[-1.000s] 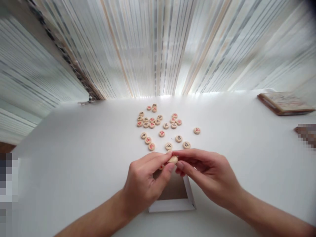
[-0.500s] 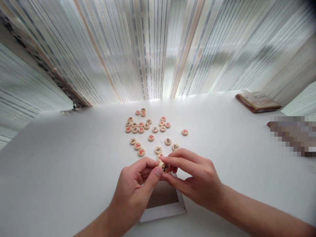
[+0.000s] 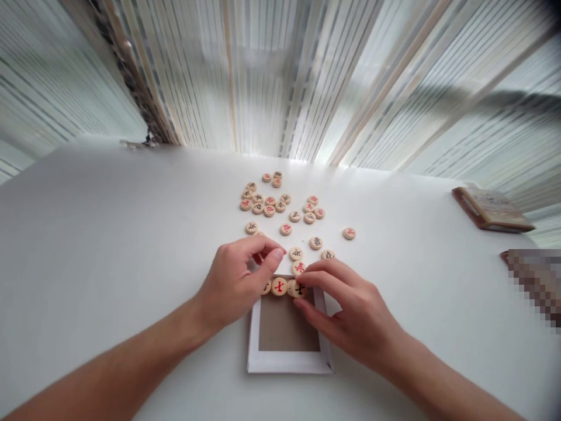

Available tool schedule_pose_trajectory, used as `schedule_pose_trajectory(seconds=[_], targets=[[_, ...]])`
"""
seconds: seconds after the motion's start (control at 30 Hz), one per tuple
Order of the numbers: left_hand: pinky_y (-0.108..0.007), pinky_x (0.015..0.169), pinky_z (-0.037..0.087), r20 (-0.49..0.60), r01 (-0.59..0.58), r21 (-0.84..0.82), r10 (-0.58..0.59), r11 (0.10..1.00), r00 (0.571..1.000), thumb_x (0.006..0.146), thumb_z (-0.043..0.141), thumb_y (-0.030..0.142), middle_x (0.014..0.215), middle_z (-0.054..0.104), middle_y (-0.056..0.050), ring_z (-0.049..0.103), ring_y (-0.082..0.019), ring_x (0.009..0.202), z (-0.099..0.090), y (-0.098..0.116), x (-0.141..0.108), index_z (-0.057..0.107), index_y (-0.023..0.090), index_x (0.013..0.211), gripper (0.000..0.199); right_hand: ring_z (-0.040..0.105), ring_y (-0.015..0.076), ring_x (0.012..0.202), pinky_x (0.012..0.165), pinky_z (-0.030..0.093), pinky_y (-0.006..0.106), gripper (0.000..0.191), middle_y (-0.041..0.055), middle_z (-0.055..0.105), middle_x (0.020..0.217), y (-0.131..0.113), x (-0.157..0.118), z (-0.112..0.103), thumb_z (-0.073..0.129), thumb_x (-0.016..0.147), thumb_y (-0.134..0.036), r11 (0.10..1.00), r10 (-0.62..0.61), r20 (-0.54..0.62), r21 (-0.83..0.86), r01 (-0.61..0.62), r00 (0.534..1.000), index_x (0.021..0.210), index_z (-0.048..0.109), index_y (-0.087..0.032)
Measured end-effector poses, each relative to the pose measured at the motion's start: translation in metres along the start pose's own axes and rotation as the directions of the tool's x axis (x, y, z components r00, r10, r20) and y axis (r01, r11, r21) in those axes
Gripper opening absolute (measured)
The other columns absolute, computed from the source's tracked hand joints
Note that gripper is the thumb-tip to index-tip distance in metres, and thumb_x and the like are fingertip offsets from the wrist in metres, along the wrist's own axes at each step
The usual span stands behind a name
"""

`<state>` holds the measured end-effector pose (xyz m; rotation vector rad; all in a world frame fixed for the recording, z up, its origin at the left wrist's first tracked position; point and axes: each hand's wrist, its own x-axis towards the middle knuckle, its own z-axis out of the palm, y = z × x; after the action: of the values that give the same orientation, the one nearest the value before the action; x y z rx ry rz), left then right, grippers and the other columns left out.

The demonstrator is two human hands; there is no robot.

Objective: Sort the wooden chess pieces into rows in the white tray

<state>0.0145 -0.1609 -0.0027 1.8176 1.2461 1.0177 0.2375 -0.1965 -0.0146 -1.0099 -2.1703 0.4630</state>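
Observation:
My right hand (image 3: 346,298) holds a round wooden xiangqi piece with a black character (image 3: 300,289) between thumb and fingers, at the far right corner of a shallow white box (image 3: 291,362) with a brown bottom. Along the box's far side, a xiangqi piece with a red character (image 3: 279,286) lies face up beside the held one. Another piece (image 3: 265,287) to its left is partly covered by my left hand (image 3: 239,278). That hand hovers over the far left corner, thumb and index tips together with nothing visible between them. Just beyond the box lies a red-marked piece (image 3: 298,267).
Several more xiangqi pieces (image 3: 270,201) are scattered on the white table (image 3: 131,245) beyond the box. At the right stand a brown box with a picture on its lid (image 3: 495,207) and a blurred-out item (image 3: 534,286). A striped curtain (image 3: 263,88) hangs behind.
My left hand has let go of the black-marked piece and moved up and left. My right hand keeps it, now at the box's far right corner. The view has turned, showing more of the box.

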Motion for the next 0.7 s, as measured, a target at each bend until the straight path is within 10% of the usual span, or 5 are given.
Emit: schedule_pose_trajectory(seconds=[0.7], targets=[[-0.025,0.075,0.052,0.005,-0.004,-0.004,0.004,1.0,1.0,0.101,0.061,0.027,0.086,0.078,0.0,0.071,-0.016,0.081,0.0019,-0.0006,-0.0001,0.077,0.019,0.089,0.021,0.069,0.021,0.087,0.074,0.061,0.034,0.014,0.0097,0.072,0.1,0.0026,-0.0013,-0.0005,0.073,0.094,-0.012,1.0,-0.011,-0.03,-0.024,0.01,0.999,0.106,0.073,-0.019]])
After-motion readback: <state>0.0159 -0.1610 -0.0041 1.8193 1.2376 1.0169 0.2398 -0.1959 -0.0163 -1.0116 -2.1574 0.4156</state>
